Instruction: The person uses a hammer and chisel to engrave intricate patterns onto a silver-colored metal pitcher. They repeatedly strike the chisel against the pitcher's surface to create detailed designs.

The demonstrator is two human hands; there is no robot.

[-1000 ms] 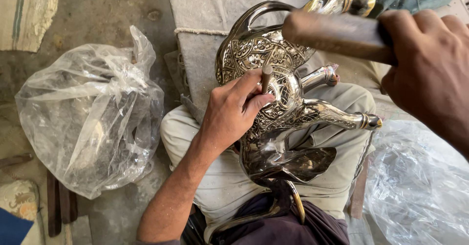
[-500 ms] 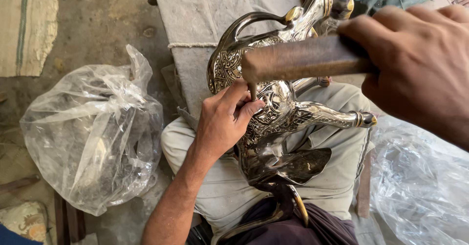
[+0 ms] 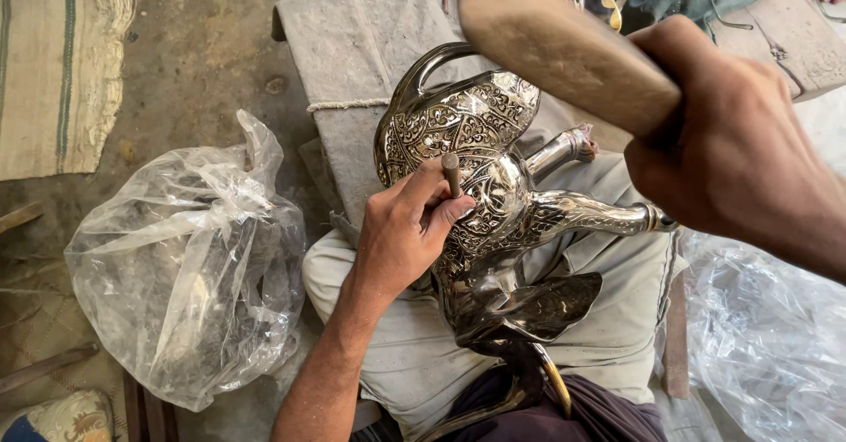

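Observation:
A shiny engraved metal elephant figure (image 3: 493, 222) lies across my lap, its trunk curving up at the back and its legs sticking out to the right. My left hand (image 3: 401, 230) rests on its patterned body and pinches a short chisel (image 3: 451, 171), tip against the metal. My right hand (image 3: 731, 151) is raised close to the camera, closed around a thick wooden mallet handle (image 3: 564, 50) that reaches up and left over the figure. The mallet's head is out of view.
A crumpled clear plastic bag (image 3: 189, 266) lies on the dirt floor to my left. More clear plastic (image 3: 767, 336) lies at the right. A grey padded block (image 3: 352, 72) sits behind the figure, and a striped mat (image 3: 53, 63) lies at the far left.
My right hand has lifted the mallet up and toward the camera, away from the chisel. My left hand keeps the chisel on the figure's body.

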